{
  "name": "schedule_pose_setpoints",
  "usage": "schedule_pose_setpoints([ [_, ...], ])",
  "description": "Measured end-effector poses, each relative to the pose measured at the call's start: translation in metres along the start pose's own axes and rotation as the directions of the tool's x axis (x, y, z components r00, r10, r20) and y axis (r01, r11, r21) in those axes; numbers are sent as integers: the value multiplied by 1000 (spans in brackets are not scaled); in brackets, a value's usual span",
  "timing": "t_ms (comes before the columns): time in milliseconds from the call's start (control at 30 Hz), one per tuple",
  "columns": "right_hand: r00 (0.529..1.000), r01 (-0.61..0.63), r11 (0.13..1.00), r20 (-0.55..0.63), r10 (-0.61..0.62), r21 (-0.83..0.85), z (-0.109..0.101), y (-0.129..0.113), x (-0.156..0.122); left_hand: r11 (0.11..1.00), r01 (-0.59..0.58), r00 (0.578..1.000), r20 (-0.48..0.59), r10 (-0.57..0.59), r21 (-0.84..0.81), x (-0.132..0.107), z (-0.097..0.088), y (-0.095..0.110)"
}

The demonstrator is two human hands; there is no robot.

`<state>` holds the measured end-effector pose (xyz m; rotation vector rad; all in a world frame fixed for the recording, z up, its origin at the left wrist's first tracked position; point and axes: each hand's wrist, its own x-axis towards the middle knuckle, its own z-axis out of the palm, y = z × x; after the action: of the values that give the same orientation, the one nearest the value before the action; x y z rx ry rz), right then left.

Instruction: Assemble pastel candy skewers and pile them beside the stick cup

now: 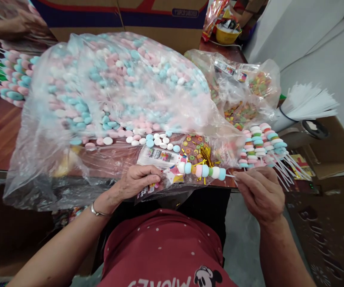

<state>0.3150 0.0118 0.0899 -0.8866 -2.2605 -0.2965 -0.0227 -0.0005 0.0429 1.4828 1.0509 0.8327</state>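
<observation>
My right hand (pixel 260 193) pinches the bare white stick of a candy skewer (pixel 204 171), strung with pink, white, blue, orange and green pieces. The skewer lies level, its tip pointing at my left hand (pixel 142 181). Closed thumb against fingers, that hand grips a clear printed bag (pixel 167 175), and the skewer's tip is at the bag's edge. How far the tip reaches inside cannot be made out. Behind the skewer lie gold twist ties (pixel 207 155) and small coloured candy rings (pixel 191 145). Loose white and blue candies (pixel 157 140) are scattered near the bag.
A big clear sack of pastel candies (pixel 124 87) covers much of the table. Finished skewers are piled right (pixel 261 145) and far left (pixel 16 77). White sticks (pixel 309 101) stand in a container. Bags of coloured candy (pixel 243 93) lie behind. Another person's hand (pixel 30 22) shows top left.
</observation>
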Motion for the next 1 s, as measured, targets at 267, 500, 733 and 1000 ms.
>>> schedule_pose_setpoints([
  [267, 1000, -11, 999, 21, 11, -32, 0, 3, -5, 1000, 1, 999, 45, -1, 7, 2, -4, 1],
  [500, 1000, 14, 1000, 0, -14, -25, -1, 4, -5, 1000, 13, 1000, 26, -13, 5, 3, -4, 1],
  [733, 999, 43, 999, 34, -42, -29, -3, 2, -7, 1000, 10, 999, 45, -11, 9, 3, -5, 3],
  [1000, 994, 101, 993, 38, -99, -53, -12, 1, -3, 993, 30, 993, 110, -42, 110, 4, -9, 4],
])
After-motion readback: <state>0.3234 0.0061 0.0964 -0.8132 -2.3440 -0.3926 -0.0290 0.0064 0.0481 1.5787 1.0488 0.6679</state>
